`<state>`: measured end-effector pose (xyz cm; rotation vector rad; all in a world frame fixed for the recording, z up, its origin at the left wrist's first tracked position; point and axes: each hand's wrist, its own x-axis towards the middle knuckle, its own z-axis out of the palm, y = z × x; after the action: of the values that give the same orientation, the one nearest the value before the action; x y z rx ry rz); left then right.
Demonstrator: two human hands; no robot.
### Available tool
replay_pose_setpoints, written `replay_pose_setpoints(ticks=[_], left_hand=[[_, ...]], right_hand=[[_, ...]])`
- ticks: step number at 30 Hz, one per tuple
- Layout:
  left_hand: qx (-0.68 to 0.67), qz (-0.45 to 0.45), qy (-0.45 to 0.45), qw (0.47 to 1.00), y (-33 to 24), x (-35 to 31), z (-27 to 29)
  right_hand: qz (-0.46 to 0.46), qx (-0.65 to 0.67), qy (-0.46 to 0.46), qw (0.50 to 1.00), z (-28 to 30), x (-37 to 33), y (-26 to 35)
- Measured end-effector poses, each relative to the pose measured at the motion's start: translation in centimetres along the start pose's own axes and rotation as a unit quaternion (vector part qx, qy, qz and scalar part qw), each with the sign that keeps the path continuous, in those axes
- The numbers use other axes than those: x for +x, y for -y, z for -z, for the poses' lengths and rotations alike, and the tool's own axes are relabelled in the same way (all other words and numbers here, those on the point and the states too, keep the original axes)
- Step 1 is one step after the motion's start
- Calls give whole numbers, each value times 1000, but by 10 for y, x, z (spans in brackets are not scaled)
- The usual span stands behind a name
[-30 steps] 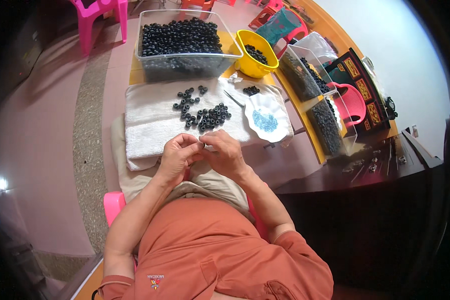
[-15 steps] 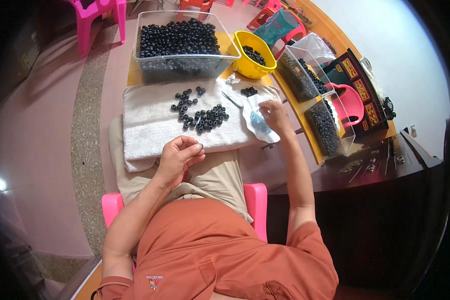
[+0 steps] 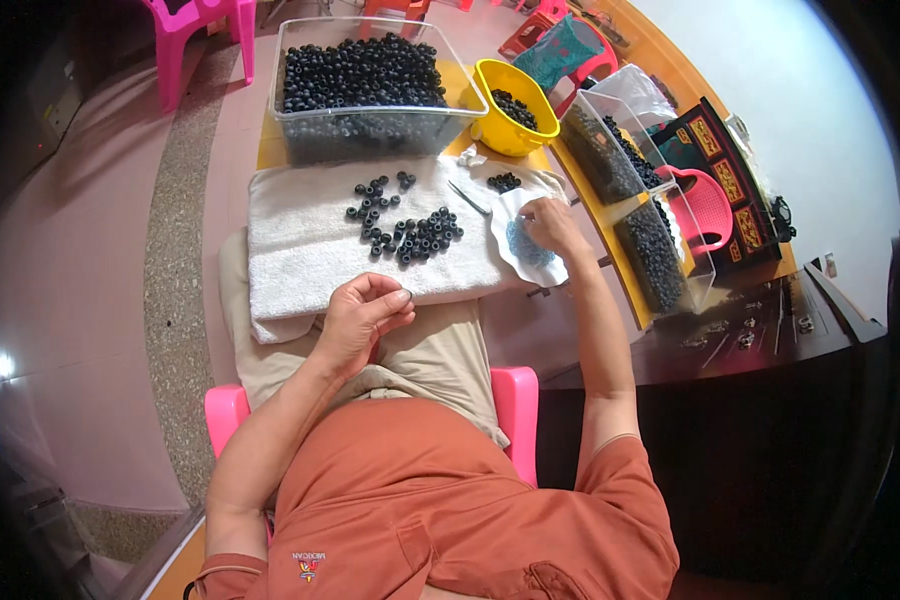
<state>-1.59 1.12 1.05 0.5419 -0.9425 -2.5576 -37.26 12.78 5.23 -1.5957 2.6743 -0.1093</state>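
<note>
My left hand [image 3: 366, 318], at the near edge of a folded white towel [image 3: 295, 235], is closed in a pinch. A small black ring-shaped piece [image 3: 409, 295] shows at its thumb tip. Beyond it on the towel lies a loose group of black ring-shaped pieces [image 3: 430, 235] with holes through them. My right hand [image 3: 555, 227] is over a white crinkled sheet [image 3: 501, 222] bearing a heap of tiny light-blue bits [image 3: 520, 243]. Its fingers are bent together at the heap, and what they hold is hidden. Dark tweezers [image 3: 469, 198] lie left of the sheet.
Behind the towel stand a clear bin [image 3: 370, 145] full of black pieces and a yellow basin [image 3: 510, 140] with more. Two clear boxes [image 3: 710, 285] of black pieces line the right. A small black cluster [image 3: 504, 182] and crumpled white tissue [image 3: 471, 157] lie at the towel's far edge.
The whole view has shifted slightly to the right. Both hands keep nearly the same places, the left still pinching and the right still over the blue bits.
</note>
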Motion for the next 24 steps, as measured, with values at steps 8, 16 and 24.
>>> replay_pose_setpoints(ticks=[8,16,24], left_hand=[[16,4,-4,1000,1,-1,-1],[11,9,-8,1000,2,0,0],[11,10,-6,1000,3,0,0]], right_hand=[[51,-27,-46,997,-12,-2,-7],[83,-33,-80,993,-11,-10,-5],[88,-40,-109,989,-9,-17,0]])
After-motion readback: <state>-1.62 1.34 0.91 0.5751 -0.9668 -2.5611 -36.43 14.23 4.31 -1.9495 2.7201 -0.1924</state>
